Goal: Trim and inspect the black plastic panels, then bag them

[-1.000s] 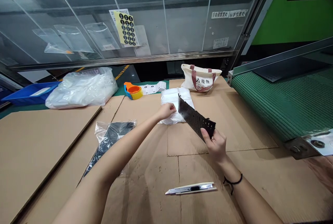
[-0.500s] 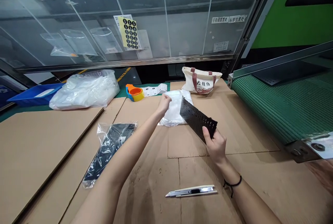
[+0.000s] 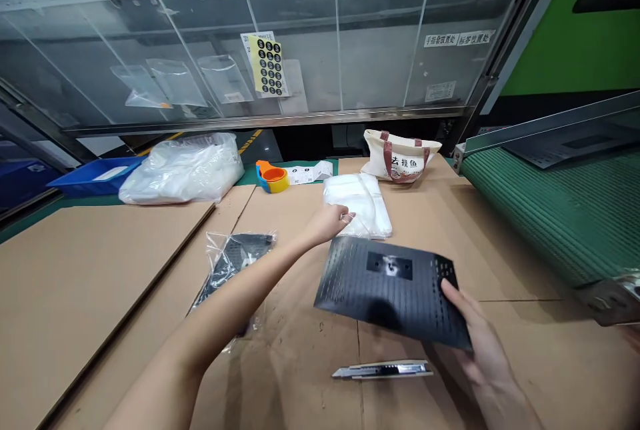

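Observation:
My right hand (image 3: 473, 323) grips the right edge of a thin black perforated sheet (image 3: 390, 287), its broad face turned up above the cardboard. My left hand (image 3: 333, 222) is at the near left part of a stack of clear plastic bags (image 3: 360, 200), fingers pinched together; what they pinch, if anything, is too small to make out. A black part in a clear bag (image 3: 235, 260) lies to the left, partly hidden behind my left forearm. Below the sheet, a utility knife (image 3: 383, 369) rests on the cardboard (image 3: 310, 350).
A cream bag (image 3: 400, 158) stands at the back, right of a tape roll (image 3: 274, 178). A white plastic bundle (image 3: 183, 170) and blue tray (image 3: 95, 177) lie back left. The green conveyor (image 3: 555, 217) borders the right; a clear divided rack (image 3: 310, 50) spans the back.
The black sheet has turned from nearly edge-on to show its broad face, and has come nearer with my right hand. My left hand has moved slightly right and nearer. The view has shifted left.

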### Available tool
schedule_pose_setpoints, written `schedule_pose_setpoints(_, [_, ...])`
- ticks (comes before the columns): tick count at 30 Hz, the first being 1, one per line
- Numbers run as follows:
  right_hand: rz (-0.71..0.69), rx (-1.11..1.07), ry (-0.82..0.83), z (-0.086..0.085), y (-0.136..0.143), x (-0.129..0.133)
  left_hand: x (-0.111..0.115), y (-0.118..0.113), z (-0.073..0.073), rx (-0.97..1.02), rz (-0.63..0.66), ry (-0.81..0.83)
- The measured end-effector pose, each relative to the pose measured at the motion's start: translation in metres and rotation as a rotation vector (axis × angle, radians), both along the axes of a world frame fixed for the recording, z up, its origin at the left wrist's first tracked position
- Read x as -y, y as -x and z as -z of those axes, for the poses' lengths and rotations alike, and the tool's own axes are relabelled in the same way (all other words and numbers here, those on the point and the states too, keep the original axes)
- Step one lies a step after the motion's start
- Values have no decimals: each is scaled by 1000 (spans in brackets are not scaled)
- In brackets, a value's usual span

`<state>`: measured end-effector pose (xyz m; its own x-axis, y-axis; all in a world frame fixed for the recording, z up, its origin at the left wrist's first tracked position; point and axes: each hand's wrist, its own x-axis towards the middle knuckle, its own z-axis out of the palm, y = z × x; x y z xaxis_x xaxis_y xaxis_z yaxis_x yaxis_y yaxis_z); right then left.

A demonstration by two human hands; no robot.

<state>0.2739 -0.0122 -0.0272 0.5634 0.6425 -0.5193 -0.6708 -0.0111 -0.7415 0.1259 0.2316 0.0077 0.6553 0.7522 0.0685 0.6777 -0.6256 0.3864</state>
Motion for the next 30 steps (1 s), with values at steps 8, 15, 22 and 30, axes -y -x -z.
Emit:
schedule_pose_setpoints(8, [76, -207, -92, 26, 36, 10, 33, -4, -1, -264, 159, -214])
schedule_pose_setpoints(15, [26, -196, -126, 38, 69, 17, 65, -10, -5, -369, 252, -393])
schedule_pose_setpoints(22, [131, -339, -85, 44, 72, 20, 90, -9, -3, -368, 286, -492])
schedule_pose_setpoints(30, [21, -295, -97, 34, 70, 17, 109, 0, -2, -326, 308, -556])
